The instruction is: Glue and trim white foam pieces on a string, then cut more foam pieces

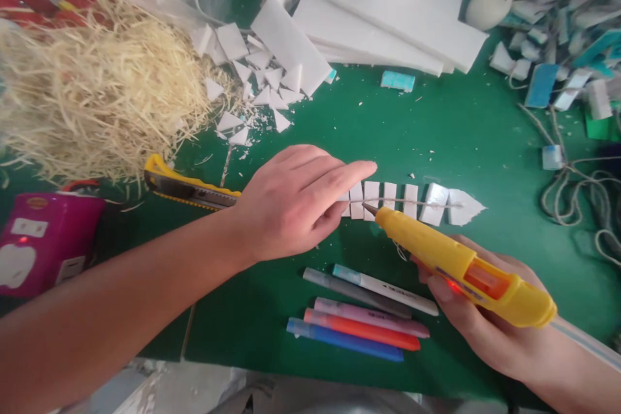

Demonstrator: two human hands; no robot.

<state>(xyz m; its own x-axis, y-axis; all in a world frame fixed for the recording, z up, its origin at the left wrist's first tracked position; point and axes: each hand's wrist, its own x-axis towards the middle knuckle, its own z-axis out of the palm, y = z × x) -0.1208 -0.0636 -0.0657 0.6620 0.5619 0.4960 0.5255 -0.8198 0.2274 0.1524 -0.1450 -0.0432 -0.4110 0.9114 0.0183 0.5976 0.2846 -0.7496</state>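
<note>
Foam pieces (pixel 410 200) on string, light and crushable, lay pinned by left hand (pixel 295 204) with its grip flat and apart; right hand (pixel 478 317) at 4 o'clock, grip clamped on glue gun (pixel 460 265).

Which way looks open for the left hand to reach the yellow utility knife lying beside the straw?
Probably yes: the yellow utility knife lies uncovered just beside the left hand and its wrist, with only bare green mat around it.

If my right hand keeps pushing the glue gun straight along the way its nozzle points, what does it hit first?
Most likely the row of small white foam pieces with the string across them: the glue gun in the right hand has its tip at one piece already. The left hand, pressing that row, comes next, though depth is unclear.
</note>
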